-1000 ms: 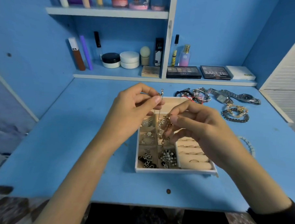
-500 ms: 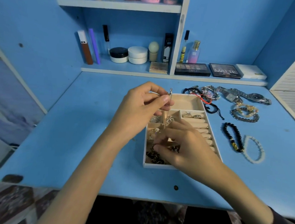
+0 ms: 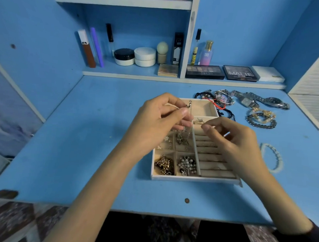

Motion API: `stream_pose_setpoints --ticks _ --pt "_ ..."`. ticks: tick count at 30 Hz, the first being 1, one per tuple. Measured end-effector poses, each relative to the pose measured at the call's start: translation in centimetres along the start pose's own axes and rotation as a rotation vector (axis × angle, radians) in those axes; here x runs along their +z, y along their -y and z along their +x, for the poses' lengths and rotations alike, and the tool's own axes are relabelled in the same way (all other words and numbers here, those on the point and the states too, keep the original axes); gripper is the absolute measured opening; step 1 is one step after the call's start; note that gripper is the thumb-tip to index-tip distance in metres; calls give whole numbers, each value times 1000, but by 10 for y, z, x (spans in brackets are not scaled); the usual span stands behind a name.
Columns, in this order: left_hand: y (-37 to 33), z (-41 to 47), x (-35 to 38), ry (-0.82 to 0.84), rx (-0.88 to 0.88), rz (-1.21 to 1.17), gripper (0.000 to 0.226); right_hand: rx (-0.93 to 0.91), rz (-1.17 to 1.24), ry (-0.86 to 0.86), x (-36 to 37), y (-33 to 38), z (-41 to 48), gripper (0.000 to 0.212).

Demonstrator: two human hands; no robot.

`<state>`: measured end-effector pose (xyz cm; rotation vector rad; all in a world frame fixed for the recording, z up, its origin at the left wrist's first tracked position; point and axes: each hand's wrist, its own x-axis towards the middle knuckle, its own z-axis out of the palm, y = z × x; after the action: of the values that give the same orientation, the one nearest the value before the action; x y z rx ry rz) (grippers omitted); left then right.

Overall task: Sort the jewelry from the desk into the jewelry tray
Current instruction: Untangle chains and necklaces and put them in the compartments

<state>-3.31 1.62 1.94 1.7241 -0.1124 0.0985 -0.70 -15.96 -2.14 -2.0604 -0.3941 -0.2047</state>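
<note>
A blue surface point(image 3: 77, 139) fills the view, closed in by blue walls on the left and at the back, with a white slatted panel point(image 3: 316, 78) on the right. A low shelf point(image 3: 138, 75) runs along the back edge, and an upper shelf point(image 3: 123, 1) hangs above it. The broadest bare stretch of blue lies left of the tray point(image 3: 196, 179), which sits right of centre, nearer the front edge. Loose jewelry point(image 3: 220, 99) crowds the far right, just beside the tray's back corner.

The left hand point(image 3: 154, 126) hovers over the tray's left side. Its fingers point(image 3: 182, 111) pinch a thin chain point(image 3: 190, 108) that hangs down toward a small compartment. The right hand point(image 3: 236, 144) is over the ring rolls, fingers curled, thumb and forefinger close together. I cannot tell whether they hold anything.

On the surface lie at least two watches point(image 3: 246, 101), one dark bead bracelet point(image 3: 260, 126) and one white bead bracelet point(image 3: 281, 161). The low shelf carries two palettes point(image 3: 204, 71) and two round jars point(image 3: 124, 57).
</note>
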Motion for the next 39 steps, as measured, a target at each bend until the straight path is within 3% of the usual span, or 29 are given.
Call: stream_pose_setpoints --ticks 9,15,24,32,39 --pt "22 1 8 45 -98 53 7 45 50 -77 -7 -13 4 10" --pt "25 -3 10 15 49 628 12 14 62 -81 -10 -11 4 7" --pt "28 -5 15 70 122 899 6 -3 46 -104 -19 -18 5 6" --pt "21 4 32 6 193 793 13 77 -8 -138 -54 -34 9 9" --pt "9 23 88 146 246 754 8 216 -41 -288 -101 -77 11 7"
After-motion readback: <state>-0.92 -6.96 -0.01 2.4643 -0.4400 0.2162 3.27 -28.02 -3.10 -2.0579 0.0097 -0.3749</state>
